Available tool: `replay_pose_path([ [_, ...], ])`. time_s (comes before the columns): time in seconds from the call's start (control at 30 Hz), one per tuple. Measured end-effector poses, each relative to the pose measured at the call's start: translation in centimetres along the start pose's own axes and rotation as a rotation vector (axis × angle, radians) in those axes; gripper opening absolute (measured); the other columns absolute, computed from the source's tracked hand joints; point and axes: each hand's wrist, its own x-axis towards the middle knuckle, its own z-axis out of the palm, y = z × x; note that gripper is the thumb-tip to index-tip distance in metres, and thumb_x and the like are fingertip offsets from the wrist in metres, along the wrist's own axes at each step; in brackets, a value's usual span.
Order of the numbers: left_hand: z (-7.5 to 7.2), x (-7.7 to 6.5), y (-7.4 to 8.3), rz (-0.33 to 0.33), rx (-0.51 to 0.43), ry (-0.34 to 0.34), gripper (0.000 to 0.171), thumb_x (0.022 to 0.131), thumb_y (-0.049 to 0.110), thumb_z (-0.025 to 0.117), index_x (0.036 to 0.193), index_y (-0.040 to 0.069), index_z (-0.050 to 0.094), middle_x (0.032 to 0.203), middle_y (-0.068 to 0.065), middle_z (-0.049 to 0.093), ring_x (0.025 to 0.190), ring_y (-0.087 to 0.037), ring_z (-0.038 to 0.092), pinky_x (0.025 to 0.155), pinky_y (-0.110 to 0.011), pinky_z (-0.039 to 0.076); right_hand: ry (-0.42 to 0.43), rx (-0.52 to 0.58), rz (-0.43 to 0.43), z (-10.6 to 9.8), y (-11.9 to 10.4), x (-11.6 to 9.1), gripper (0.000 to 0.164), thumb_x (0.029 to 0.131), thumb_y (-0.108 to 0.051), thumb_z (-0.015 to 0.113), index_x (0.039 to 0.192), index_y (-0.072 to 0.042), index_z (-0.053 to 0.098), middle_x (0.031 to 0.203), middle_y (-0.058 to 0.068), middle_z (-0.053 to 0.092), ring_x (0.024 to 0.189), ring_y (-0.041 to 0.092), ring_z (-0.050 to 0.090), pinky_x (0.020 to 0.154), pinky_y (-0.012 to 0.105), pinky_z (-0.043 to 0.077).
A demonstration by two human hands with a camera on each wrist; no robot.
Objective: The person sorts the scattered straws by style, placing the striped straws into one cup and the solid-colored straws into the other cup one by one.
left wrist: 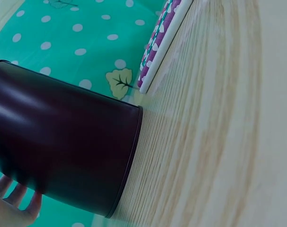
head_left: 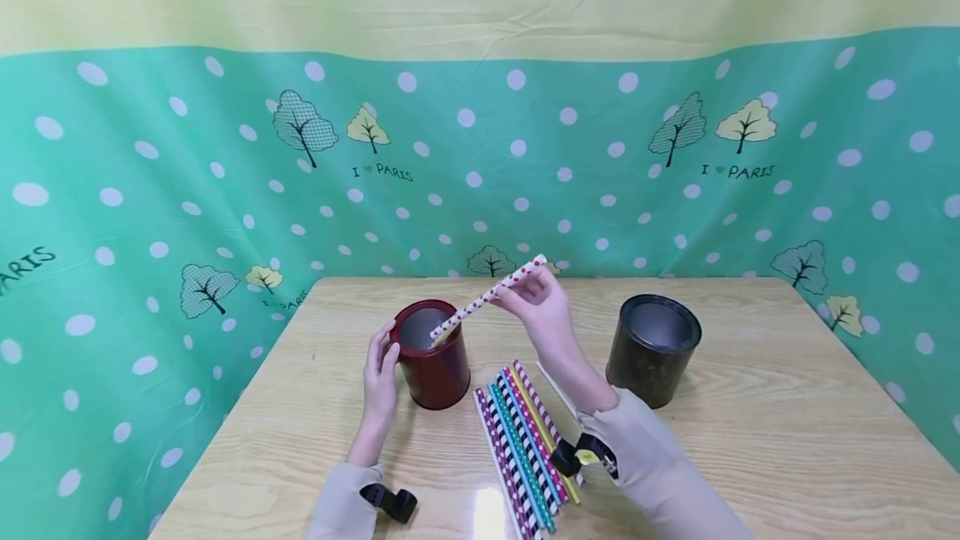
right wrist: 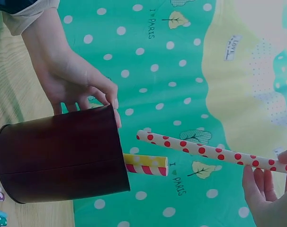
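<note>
At lower centre, loose straws (head_left: 521,432) lie on your worktop (head_left: 270,440), so much seems left; centre left, your left hand (head_left: 380,377) grips the red can (head_left: 435,373), already containing a yellow straw (right wrist: 153,161) and red-striped straw (right wrist: 148,169); your right hand (head_left: 543,307) pinches a red-dotted straw (head_left: 487,297) above its mouth; right, no straw shows in the black can (head_left: 648,365)

A pale beige long sleeve of soft-looking cloth (head_left: 341,502) covers the left forearm, with a black wrist strap (head_left: 377,497) over its cuff, carrying a small, rounded black camera housing (head_left: 405,507). The right forearm wears a matching pale beige cloth sleeve (head_left: 660,457), creased and gathered at its edge. Its black band (head_left: 597,447) shows a small yellow patch (head_left: 588,457) beside another stubby black housing (head_left: 565,458).
</note>
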Motion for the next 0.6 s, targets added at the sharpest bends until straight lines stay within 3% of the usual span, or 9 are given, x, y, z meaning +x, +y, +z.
replay_pose_path([
  [0.1, -0.1, 0.0, 0.1, -0.005, -0.006, -0.007, 0.035, 0.092, 0.005, 0.040, 0.126, -0.004, 0.040, 0.117, -0.022, 0.048, 0.103, -0.009, 0.047, 0.078, -0.016, 0.038, 0.008, -0.011, 0.021, -1.2, 2.9, 1.6, 0.033, 0.074, -0.001, 0.068, 0.102, -0.003, 0.050, 0.098, 0.017, 0.058, 0.089, 0.029, 0.059, 0.076, 0.037, 0.049],
  [0.13, -0.1, 0.0, 0.1, -0.004, -0.005, -0.007, 0.035, 0.092, 0.005, 0.040, 0.126, -0.004, 0.040, 0.117, -0.021, 0.048, 0.103, -0.008, 0.047, 0.077, -0.016, 0.038, 0.029, -0.032, 0.042, -0.4, 1.3, 1.4, 0.036, 0.073, -0.001, 0.068, 0.104, -0.002, 0.049, 0.099, 0.018, 0.058, 0.090, 0.031, 0.059, 0.076, 0.039, 0.048],
  [0.2, -0.1, 0.0, 0.1, -0.002, -0.003, -0.009, 0.035, 0.092, 0.005, 0.040, 0.125, -0.004, 0.041, 0.115, -0.014, 0.050, 0.102, -0.005, 0.047, 0.077, -0.015, 0.038, 0.039, -0.053, 0.046, -0.9, 2.5, 2.2, 0.038, 0.073, -0.001, 0.069, 0.105, -0.002, 0.048, 0.100, 0.018, 0.057, 0.091, 0.031, 0.058, 0.076, 0.040, 0.048],
  [0.33, 0.0, 0.0, 0.0, 0.006, -0.009, -0.011, 0.034, 0.092, 0.006, 0.041, 0.124, -0.005, 0.041, 0.111, -0.001, 0.052, 0.101, -0.002, 0.047, 0.078, -0.016, 0.038, 0.010, -0.084, -0.026, -3.1, 7.4, 4.3, 0.038, 0.072, -0.007, 0.071, 0.105, -0.008, 0.051, 0.099, 0.014, 0.059, 0.089, 0.028, 0.059, 0.074, 0.035, 0.049],
  [0.47, 0.0, 0.0, -0.1, 0.024, -0.010, -0.008, 0.034, 0.092, 0.008, 0.041, 0.123, -0.005, 0.042, 0.111, -0.001, 0.052, 0.100, -0.002, 0.047, 0.078, -0.015, 0.038, 0.014, -0.073, -0.024, -0.9, 4.9, 3.4, 0.031, 0.073, -0.001, 0.068, 0.099, -0.007, 0.052, 0.096, 0.012, 0.060, 0.087, 0.023, 0.059, 0.075, 0.032, 0.049],
  [0.57, -0.1, 0.0, -0.1, 0.043, -0.016, -0.015, 0.034, 0.092, 0.008, 0.041, 0.123, -0.006, 0.042, 0.112, -0.006, 0.052, 0.101, -0.004, 0.048, 0.078, -0.015, 0.038, 0.060, -0.097, 0.027, 2.3, 0.0, 1.6, 0.029, 0.072, 0.004, 0.067, 0.095, -0.002, 0.050, 0.092, 0.012, 0.059, 0.085, 0.022, 0.059, 0.076, 0.032, 0.048],
  [0.6, -0.1, 0.0, -0.1, 0.049, -0.020, -0.018, 0.034, 0.092, 0.008, 0.041, 0.123, -0.006, 0.041, 0.112, -0.008, 0.052, 0.101, -0.005, 0.048, 0.078, -0.015, 0.038, 0.061, -0.101, 0.025, 2.6, -0.5, 1.5, 0.029, 0.071, 0.002, 0.068, 0.093, -0.003, 0.050, 0.090, 0.011, 0.059, 0.083, 0.021, 0.059, 0.075, 0.031, 0.049],
])
